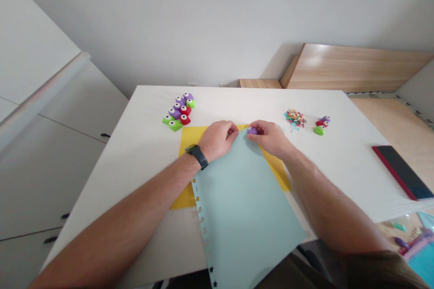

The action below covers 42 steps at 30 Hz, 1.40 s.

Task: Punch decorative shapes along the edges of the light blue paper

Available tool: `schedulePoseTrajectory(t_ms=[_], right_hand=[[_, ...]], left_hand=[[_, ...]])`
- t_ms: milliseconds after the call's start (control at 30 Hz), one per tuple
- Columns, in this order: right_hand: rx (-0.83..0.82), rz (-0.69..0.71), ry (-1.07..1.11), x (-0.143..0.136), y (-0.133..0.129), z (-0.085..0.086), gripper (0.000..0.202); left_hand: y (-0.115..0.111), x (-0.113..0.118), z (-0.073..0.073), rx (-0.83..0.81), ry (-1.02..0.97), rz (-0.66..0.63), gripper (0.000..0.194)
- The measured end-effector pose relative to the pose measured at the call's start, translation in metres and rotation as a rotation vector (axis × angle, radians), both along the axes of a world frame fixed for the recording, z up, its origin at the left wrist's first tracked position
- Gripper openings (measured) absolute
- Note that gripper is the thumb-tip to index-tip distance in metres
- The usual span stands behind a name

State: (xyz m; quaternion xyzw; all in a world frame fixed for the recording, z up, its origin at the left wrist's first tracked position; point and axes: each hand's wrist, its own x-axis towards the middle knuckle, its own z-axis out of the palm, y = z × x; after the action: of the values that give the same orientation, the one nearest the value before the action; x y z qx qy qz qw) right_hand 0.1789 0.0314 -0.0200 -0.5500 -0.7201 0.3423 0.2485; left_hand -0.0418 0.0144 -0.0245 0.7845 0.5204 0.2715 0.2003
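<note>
Right hand (268, 136): fingers closed around small rounded purple piece (252, 131), at far edge of pale blue notched paper sheet (244, 203). Left hand (217, 137): fingers pinching same edge. Blue sheet overlaps flat yellow sheet (185, 196) on white rectangular bench (132, 144).

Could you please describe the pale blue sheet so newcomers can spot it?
On the white table lies a yellow sheet. The pale blue sheet partly covers it, reaches past the table's near edge and, unlike the yellow one, has holes down its left side.
</note>
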Motion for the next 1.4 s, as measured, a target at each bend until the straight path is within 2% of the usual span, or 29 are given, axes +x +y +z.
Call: schedulePoseTrajectory(t_ms=[233,667,900,1167,1267,1400], right_hand=[[0.017,0.061,-0.036,0.004,-0.008,0.009,0.026],[0.037,0.072,-0.056,0.003,-0.013,0.019,0.028],[0.161,0.082,-0.157,0.001,-0.015,0.023,0.034],[0.235,0.135,-0.267,0.002,-0.012,0.017,0.033],[0.261,0.1,-0.256,0.002,-0.011,0.014,0.035],[0.294,0.054,-0.221,0.003,-0.01,0.015,0.029]], left_hand=[[-0.001,0.0,0.0,-0.005,-0.005,-0.019,0.014],[-0.001,-0.001,0.001,-0.006,0.0,-0.025,0.016],[-0.002,-0.001,0.002,-0.014,-0.006,-0.029,0.014],[-0.003,0.0,0.001,0.028,0.033,-0.049,0.013],[-0.002,-0.001,0.0,0.026,0.033,-0.053,0.013],[-0.002,-0.001,-0.001,0.024,0.031,-0.051,0.012]])
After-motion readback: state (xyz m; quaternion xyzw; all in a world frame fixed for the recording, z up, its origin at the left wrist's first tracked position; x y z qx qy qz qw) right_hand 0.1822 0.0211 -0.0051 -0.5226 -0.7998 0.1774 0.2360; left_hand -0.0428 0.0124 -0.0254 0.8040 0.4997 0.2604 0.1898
